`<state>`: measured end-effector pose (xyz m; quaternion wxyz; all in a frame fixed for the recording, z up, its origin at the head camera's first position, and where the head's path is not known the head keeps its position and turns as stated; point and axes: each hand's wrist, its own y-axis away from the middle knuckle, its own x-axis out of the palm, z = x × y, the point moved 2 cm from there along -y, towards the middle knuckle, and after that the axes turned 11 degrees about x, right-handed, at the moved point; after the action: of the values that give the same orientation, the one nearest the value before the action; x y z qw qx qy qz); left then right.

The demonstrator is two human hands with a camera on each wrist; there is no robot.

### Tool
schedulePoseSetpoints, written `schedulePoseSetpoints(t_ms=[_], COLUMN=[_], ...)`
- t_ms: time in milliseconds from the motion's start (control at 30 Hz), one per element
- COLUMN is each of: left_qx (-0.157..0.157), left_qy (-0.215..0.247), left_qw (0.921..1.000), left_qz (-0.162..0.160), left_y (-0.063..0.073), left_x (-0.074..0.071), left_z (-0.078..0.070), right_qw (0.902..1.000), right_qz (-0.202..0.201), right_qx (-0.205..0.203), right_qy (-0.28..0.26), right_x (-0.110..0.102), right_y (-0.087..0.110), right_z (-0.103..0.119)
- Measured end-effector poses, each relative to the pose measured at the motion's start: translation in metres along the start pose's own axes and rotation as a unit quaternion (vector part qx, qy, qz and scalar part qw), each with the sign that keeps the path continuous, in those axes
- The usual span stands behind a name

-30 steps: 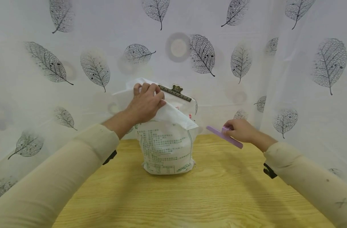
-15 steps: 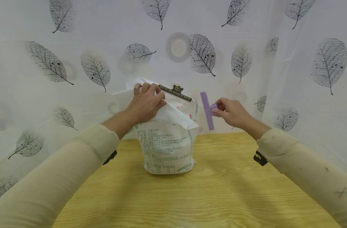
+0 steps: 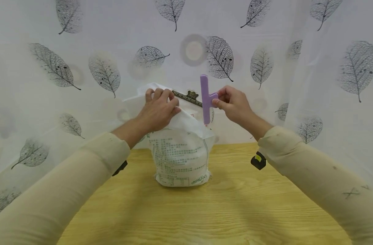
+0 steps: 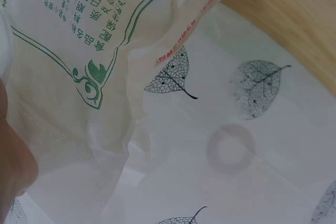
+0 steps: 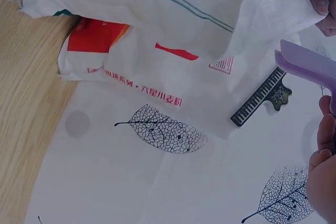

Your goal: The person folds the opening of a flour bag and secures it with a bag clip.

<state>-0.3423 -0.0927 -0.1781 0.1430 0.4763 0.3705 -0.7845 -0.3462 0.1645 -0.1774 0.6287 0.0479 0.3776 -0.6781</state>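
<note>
A white flour bag [image 3: 180, 160] with green print stands upright on the table, its top folded over to the front. My left hand [image 3: 158, 107] grips that folded top with curled fingers. My right hand [image 3: 235, 103] pinches the handle of a purple bag clip [image 3: 206, 102] between thumb and fingers. The clip is held upright, just right of the folded top and in front of a second bag. In the right wrist view the two plates of the purple clip [image 5: 310, 62] stand apart at the edge. Only part of my left hand [image 4: 16, 161] shows in the left wrist view.
Behind stands a second white bag with red print [image 5: 142, 87], and a dark bronze clip [image 3: 187, 98] is on its top edge. A white curtain with leaf prints [image 3: 112, 41] hangs at the back of the wooden table [image 3: 186, 217].
My right hand has risen and moved left toward the bag, turning the purple clip from slanted to upright. The left hand keeps its grip on the folded bag top.
</note>
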Motion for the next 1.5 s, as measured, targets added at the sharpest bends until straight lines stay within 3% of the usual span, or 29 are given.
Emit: schedulePoseSetpoints(t_ms=[233,400,967,1233,1500], left_qx=[0.001,0.0,-0.01,-0.029,-0.033], left_qy=[0.002,-0.001,-0.012,0.002,-0.003], left_qw=[1.0,1.0,0.9998,0.9994,0.9994], left_qz=[-0.002,-0.006,-0.014,-0.019,-0.006], left_y=[0.0,0.0,-0.002,-0.006,-0.005], left_x=[0.0,0.0,0.004,0.002,0.005], left_z=[-0.001,-0.002,-0.003,-0.004,-0.003], right_qw=[0.9958,0.9922,0.9889,0.9876,0.9833], right_qz=[0.016,0.033,0.119,0.134,0.171], right_qx=[-0.005,-0.005,0.059,0.063,0.042], right_qy=[-0.09,-0.12,-0.067,-0.053,-0.046], right_x=[0.013,0.021,0.047,0.047,0.055], right_y=[-0.01,-0.013,-0.002,0.0,0.003], right_z=[0.007,0.009,-0.022,-0.035,-0.045])
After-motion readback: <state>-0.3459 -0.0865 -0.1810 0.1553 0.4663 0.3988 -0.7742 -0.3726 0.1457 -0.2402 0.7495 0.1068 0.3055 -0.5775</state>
